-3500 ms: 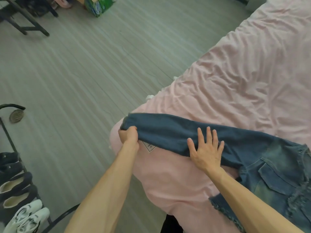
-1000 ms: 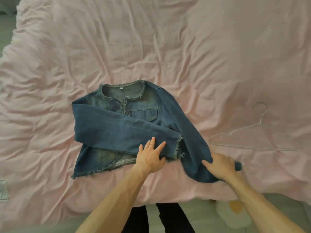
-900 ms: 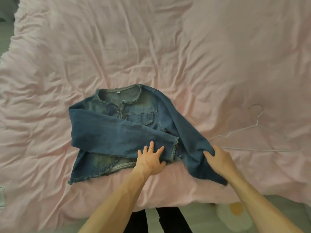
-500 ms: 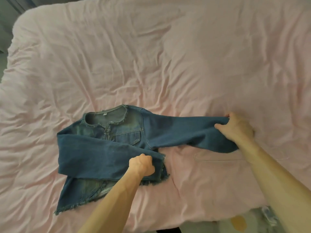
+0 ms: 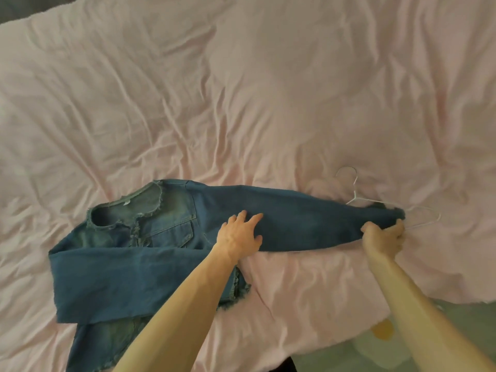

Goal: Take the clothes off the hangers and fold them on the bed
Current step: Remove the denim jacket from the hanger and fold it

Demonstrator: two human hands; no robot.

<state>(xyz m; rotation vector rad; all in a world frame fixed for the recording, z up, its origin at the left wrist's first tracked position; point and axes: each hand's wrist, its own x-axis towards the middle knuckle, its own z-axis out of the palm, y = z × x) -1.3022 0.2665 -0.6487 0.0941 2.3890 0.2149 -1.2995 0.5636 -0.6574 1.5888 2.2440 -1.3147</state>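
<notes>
A blue denim jacket (image 5: 161, 232) lies front-up on the pink bed (image 5: 241, 103). One sleeve is folded across its body; the other sleeve (image 5: 308, 218) stretches out to the right. My left hand (image 5: 240, 233) lies flat on that sleeve near the shoulder, fingers straight. My right hand (image 5: 383, 237) grips the frayed cuff at the sleeve's far end. A white wire hanger (image 5: 357, 194) lies bare on the bed just behind the cuff, partly covered by it.
The bed's near edge runs along the lower right, with pale green floor (image 5: 349, 355) and a yellow-centred mat (image 5: 381, 331) below it. Wrinkled pink cover fills the whole upper view.
My left hand has opened and shifted from the folded sleeve's cuff to the outstretched sleeve. My right hand keeps hold of the cuff, the sleeve pulled straight to the right. The hanger shows again.
</notes>
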